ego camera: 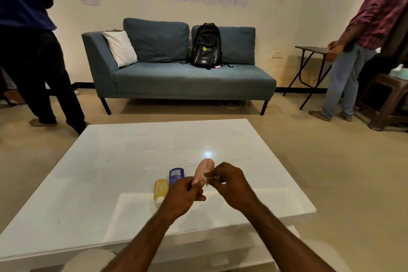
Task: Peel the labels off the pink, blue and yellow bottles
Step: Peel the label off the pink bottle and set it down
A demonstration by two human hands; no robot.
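My left hand [183, 197] grips the lower end of the pink bottle [204, 169], which it holds tilted above the white table [88, 183]. My right hand [231, 183] pinches a thin clear strip of label [208, 175] at the pink bottle's side. The blue bottle [176, 176] stands on the table just behind my left hand, its printed label facing me. The yellow bottle [160, 192] lies on the table to the left of my left hand, cap toward me.
A blue-grey sofa [176, 77] with a black backpack [206, 46] and a white cushion stands beyond the table. A person [33, 51] walks at the far left. Another person [357, 40] stands at the right by a folding table [311, 66] and brown stool.
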